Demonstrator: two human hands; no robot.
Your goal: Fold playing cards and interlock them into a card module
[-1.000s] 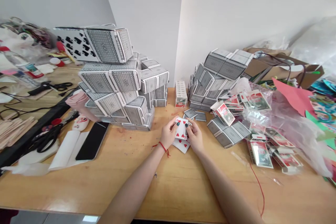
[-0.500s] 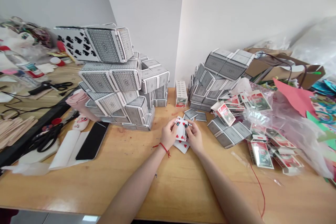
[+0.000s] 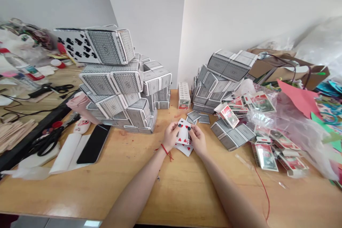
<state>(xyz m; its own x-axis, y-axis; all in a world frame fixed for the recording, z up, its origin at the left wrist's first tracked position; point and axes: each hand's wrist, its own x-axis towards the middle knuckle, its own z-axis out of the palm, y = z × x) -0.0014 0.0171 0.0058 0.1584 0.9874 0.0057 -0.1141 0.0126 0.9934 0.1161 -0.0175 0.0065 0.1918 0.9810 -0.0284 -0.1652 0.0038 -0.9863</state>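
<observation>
Both of my hands meet over the middle of the wooden table (image 3: 171, 188). My left hand (image 3: 170, 136), with a red thread round its wrist, and my right hand (image 3: 198, 139) pinch a small stack of playing cards (image 3: 184, 131) between them, the top card showing red hearts, face up. Another red-heart card (image 3: 185, 148) lies on the table just under my hands. A few loose grey-backed cards (image 3: 199, 117) lie just beyond my fingers.
A tall pile of boxes built from grey-backed cards (image 3: 117, 78) stands at the left, a smaller pile (image 3: 221, 74) at the right. Red-printed card packs (image 3: 264, 155) and plastic wrap lie right. A black phone (image 3: 94, 143), scissors (image 3: 46, 140) and paper lie left.
My hands have turned the held cards a little and raised them slightly; the top heart card now tilts more upward. Everything else on the table stays where it was.
</observation>
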